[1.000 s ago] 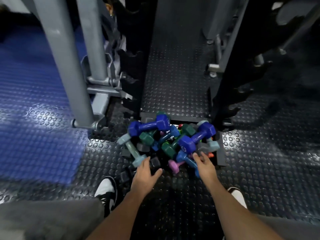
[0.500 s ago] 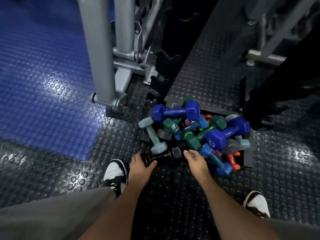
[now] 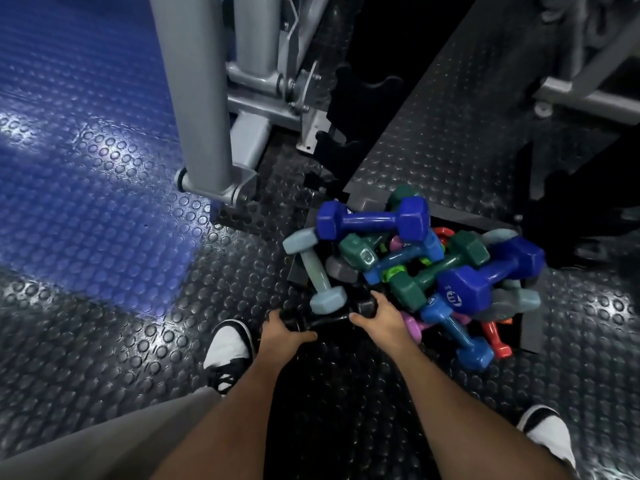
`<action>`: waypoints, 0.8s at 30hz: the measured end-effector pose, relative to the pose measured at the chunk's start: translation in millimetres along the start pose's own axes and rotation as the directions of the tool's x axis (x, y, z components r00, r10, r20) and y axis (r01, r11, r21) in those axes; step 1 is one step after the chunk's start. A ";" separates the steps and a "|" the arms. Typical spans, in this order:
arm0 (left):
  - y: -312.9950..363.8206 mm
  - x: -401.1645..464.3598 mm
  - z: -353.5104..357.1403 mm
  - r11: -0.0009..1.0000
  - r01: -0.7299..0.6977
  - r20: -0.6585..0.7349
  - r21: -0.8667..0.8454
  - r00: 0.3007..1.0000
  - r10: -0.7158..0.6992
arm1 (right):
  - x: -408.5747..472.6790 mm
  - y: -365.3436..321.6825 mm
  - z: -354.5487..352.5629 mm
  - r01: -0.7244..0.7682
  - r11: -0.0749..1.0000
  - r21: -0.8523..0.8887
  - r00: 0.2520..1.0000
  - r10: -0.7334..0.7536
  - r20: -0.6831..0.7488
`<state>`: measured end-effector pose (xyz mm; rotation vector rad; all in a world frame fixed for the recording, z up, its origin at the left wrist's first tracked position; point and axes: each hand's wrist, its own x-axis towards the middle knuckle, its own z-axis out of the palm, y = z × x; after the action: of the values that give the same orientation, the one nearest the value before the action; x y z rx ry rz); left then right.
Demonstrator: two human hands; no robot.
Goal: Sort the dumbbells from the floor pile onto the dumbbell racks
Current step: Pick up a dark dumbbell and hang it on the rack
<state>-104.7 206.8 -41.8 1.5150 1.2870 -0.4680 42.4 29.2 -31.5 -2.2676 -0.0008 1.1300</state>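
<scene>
Flooring of black studded rubber (image 3: 433,140) spreads under everything, meeting a blue studded mat (image 3: 86,150) on the left. Grey machine posts (image 3: 194,91) rise just behind and left of the dumbbell pile (image 3: 415,268), and a black rack (image 3: 356,95) with notched cradles stands beyond it. Two large blue dumbbells (image 3: 370,221) lie on top of green, pale grey, pink and orange ones. At the pile's near edge, a pale grey dumbbell (image 3: 317,271) rests across a black dumbbell (image 3: 327,318). The left hand (image 3: 282,336) grips one end of the black dumbbell and the right hand (image 3: 379,315) grips the other, fingers curled over it. White and black shoes (image 3: 230,348) flank both arms.
</scene>
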 end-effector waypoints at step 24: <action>26.1 -48.1 -42.2 0.995 -0.043 0.158 0.086 0.987 0.029 | -46.9 -11.6 -25.2 0.132 0.983 -0.124 0.989 -0.139 -0.047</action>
<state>-111.5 223.9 24.8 1.5408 1.1271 -0.6163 33.7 13.8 20.2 -2.3647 -0.2034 1.0195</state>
